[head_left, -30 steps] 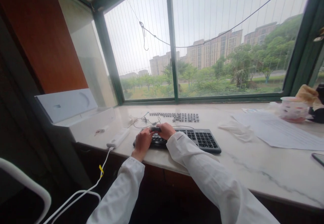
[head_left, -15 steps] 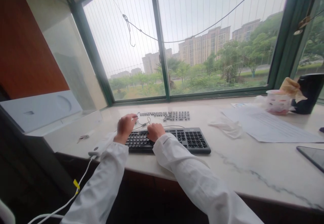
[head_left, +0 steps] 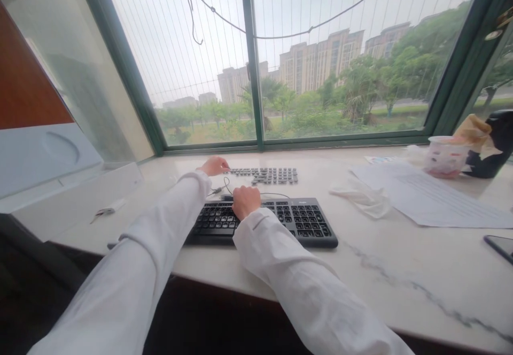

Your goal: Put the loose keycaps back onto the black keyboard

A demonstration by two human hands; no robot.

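Note:
A black keyboard lies near the front edge of the counter. Many of its key positions look bare, without caps. Behind it, grey keycaps are laid out in rows on the counter. My left hand reaches past the keyboard to the left end of these rows. Its fingertips are pinched at what seems to be a small keycap. Over the keyboard's upper middle, my right hand is closed, knuckles up; its fingertips and whatever they hold are hidden. A thin dark cable loops between keyboard and keycaps.
On the right lie a crumpled tissue, printed paper and a phone. A plastic cup stands by a black container. An open white box sits left. A window rises behind the counter.
My left hand has moved away from the keyboard's left side, forward and to the right, to the keycap rows. My right hand stays over the keyboard. The view has tilted down slightly.

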